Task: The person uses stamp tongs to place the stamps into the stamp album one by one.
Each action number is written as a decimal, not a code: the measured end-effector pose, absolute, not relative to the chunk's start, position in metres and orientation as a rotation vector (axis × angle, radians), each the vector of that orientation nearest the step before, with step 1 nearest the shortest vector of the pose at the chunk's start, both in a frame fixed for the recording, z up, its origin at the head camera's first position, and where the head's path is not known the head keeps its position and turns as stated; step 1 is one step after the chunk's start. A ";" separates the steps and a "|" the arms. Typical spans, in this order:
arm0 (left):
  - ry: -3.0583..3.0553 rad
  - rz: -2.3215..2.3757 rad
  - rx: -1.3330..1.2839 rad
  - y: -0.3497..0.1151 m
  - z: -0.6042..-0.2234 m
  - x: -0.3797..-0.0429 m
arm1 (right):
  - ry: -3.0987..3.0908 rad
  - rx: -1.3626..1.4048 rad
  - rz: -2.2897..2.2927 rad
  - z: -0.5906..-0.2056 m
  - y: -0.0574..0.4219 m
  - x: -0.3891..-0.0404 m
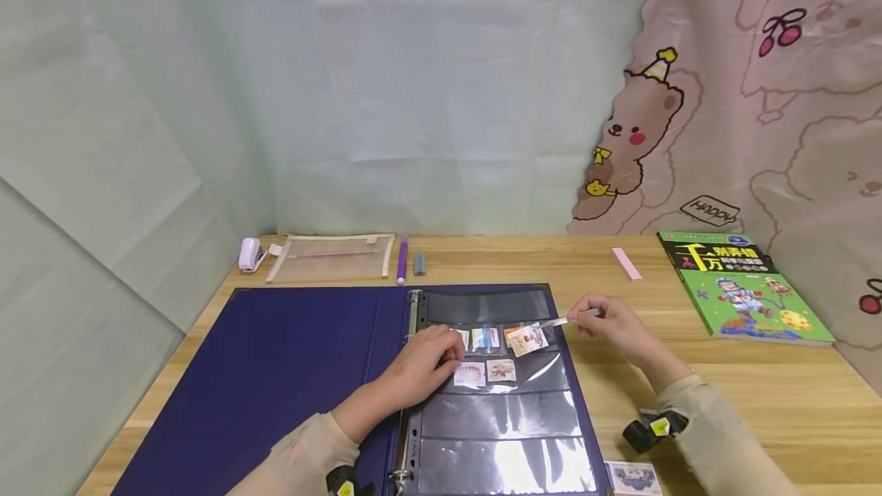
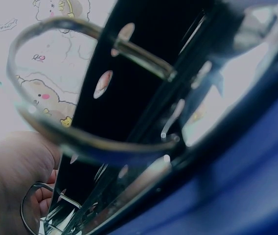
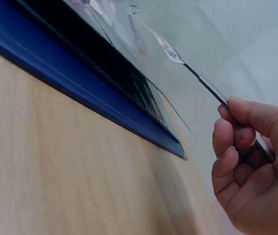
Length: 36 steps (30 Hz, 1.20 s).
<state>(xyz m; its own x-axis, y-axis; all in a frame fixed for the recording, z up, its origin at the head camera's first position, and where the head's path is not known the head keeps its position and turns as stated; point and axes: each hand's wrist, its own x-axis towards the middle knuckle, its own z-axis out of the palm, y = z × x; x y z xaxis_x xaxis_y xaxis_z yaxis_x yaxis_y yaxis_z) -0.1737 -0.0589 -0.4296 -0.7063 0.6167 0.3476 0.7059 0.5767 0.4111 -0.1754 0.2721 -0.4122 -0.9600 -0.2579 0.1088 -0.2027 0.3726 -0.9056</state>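
In my right hand I pinch a pair of metal tweezers between thumb and fingers. Their tips grip a postage stamp over the second row of a clear-pocketed black album page. That stamp partly covers an orange-edged one. A blue-and-yellow stamp is to its left, and two stamps lie in the row below, including a pale one. My left hand rests on the page's left part with loosely curled fingers, beside the stamps, partly hiding another.
The page sits on metal rings in an open navy binder. Behind it are a stapler, mesh pouch, purple marker and small blue item. A pink strip, book and picture card lie rightward.
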 end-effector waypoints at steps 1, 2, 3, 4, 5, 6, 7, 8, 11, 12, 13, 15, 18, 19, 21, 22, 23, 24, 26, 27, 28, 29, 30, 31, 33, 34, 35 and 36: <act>-2.637 -0.802 -1.118 -0.059 -0.430 -0.174 | 2.562 -0.419 -1.675 -0.412 0.272 -0.175; -2.635 -0.800 -1.119 -0.059 -0.430 -0.174 | 2.565 -0.406 -1.673 -0.413 0.272 -0.175; -2.634 -0.802 -1.121 -0.059 -0.430 -0.174 | 2.565 -0.395 -1.674 -0.413 0.272 -0.175; -2.633 -0.803 -1.122 -0.059 -0.430 -0.174 | 2.563 -0.387 -1.677 -0.413 0.272 -0.176; -2.633 -0.804 -1.122 -0.059 -0.430 -0.174 | 2.560 -0.376 -1.678 -0.413 0.272 -0.176; -2.633 -0.803 -1.121 -0.059 -0.430 -0.174 | 2.560 -0.368 -1.676 -0.414 0.272 -0.176; -2.632 -0.803 -1.122 -0.059 -0.430 -0.173 | 2.557 -0.356 -1.676 -0.414 0.271 -0.175; -2.632 -0.803 -1.122 -0.059 -0.430 -0.173 | 2.554 -0.347 -1.675 -0.414 0.271 -0.175; -2.630 -0.808 -1.122 -0.060 -0.429 -0.173 | 2.543 -0.318 -1.681 -0.415 0.271 -0.175; -2.628 -0.808 -1.123 -0.060 -0.428 -0.173 | 2.544 -0.314 -1.680 -0.415 0.272 -0.175; -2.627 -0.808 -1.123 -0.060 -0.428 -0.173 | 2.542 -0.309 -1.686 -0.415 0.272 -0.175; -2.627 -0.807 -1.122 -0.060 -0.428 -0.174 | 2.546 -0.305 -1.689 -0.415 0.273 -0.175; -2.632 -0.805 -1.118 -0.060 -0.429 -0.173 | 2.550 -0.301 -1.692 -0.416 0.274 -0.176; -2.634 -0.803 -1.116 -0.060 -0.429 -0.173 | 2.548 -0.298 -1.695 -0.416 0.274 -0.176; -2.636 -0.802 -1.114 -0.060 -0.430 -0.173 | 2.550 -0.287 -1.693 -0.416 0.274 -0.176; -2.638 -0.803 -1.113 -0.060 -0.430 -0.173 | 2.551 -0.281 -1.689 -0.416 0.273 -0.176; -2.638 -0.801 -1.112 -0.059 -0.431 -0.173 | 2.552 -0.281 -1.683 -0.417 0.273 -0.176; -2.637 -0.800 -1.112 -0.059 -0.431 -0.173 | 2.553 -0.273 -1.676 -0.417 0.273 -0.176; -2.639 -0.800 -1.110 -0.059 -0.431 -0.173 | 2.553 -0.255 -1.665 -0.419 0.273 -0.176; -2.639 -0.798 -1.110 -0.059 -0.431 -0.173 | 2.556 -0.254 -1.655 -0.419 0.273 -0.175; -2.640 -0.797 -1.111 -0.059 -0.431 -0.173 | 2.556 -0.251 -1.647 -0.420 0.273 -0.175; -2.640 -0.797 -1.111 -0.059 -0.431 -0.174 | 2.559 -0.255 -1.640 -0.421 0.273 -0.175; -2.639 -0.796 -1.113 -0.059 -0.431 -0.174 | 2.563 -0.251 -1.635 -0.421 0.274 -0.174; -2.639 -0.796 -1.114 -0.059 -0.432 -0.174 | 2.567 -0.256 -1.628 -0.422 0.274 -0.174; -2.637 -0.797 -1.118 -0.059 -0.432 -0.174 | 2.574 -0.269 -1.616 -0.422 0.274 -0.173; -2.636 -0.797 -1.119 -0.059 -0.432 -0.174 | 2.573 -0.271 -1.618 -0.422 0.274 -0.173; -2.637 -0.800 -1.118 -0.059 -0.431 -0.174 | 2.574 -0.274 -1.619 -0.422 0.274 -0.172; -2.635 -0.797 -1.118 -0.060 -0.431 -0.174 | 2.577 -0.273 -1.618 -0.422 0.274 -0.172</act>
<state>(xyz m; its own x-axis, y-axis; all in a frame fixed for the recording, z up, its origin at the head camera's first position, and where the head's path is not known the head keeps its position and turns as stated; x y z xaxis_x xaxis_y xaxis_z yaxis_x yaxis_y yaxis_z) -0.1735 -0.0595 -0.4308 -0.7045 0.6172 0.3504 0.7079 0.5760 0.4088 -0.1722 0.2738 -0.4219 -0.9803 -0.1963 0.0218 -0.1049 0.4240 -0.8996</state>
